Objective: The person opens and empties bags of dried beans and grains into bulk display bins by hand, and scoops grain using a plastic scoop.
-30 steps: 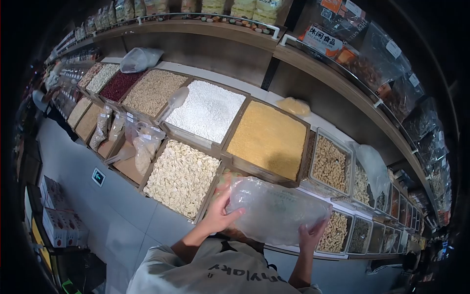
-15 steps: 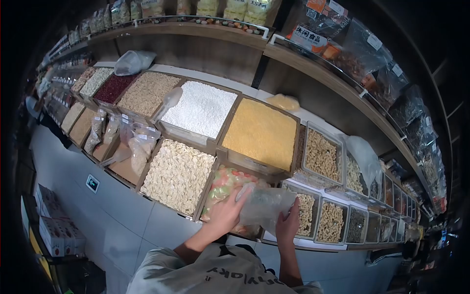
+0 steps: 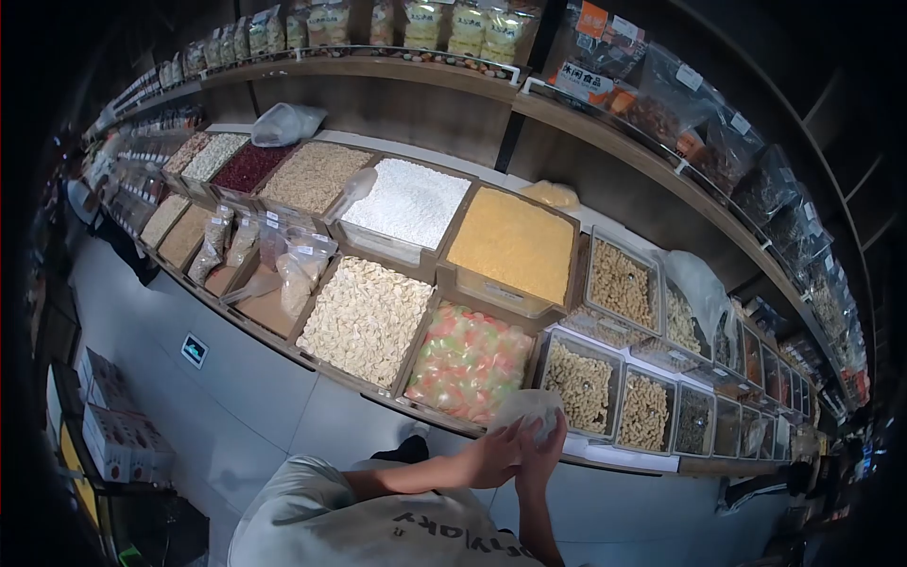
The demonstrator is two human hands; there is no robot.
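Observation:
Close to my body, my left hand (image 3: 489, 459) and my right hand (image 3: 542, 452) meet around a clear plastic bag (image 3: 525, 407). The bag looks crumpled and bulges up above my fingers. Both hands are closed on it, and some fingertips are hidden in its folds. Just beyond them lies a bin of pink, green and white chips (image 3: 470, 364). A clear box of peanuts (image 3: 577, 386) stands to the right of that bin, near my right hand.
Left of the chips sits a bin of white flakes (image 3: 367, 321). Behind are bins of yellow grain (image 3: 515, 243) and white grains (image 3: 406, 203). Bagged goods line the upper shelf (image 3: 605, 132). A person (image 3: 104, 222) stands far left, and cartons (image 3: 118, 439) are stacked on the left.
My hands have come down towards my body and together. The plastic bag, spread between them before, is now bunched up. The colourful chips are uncovered.

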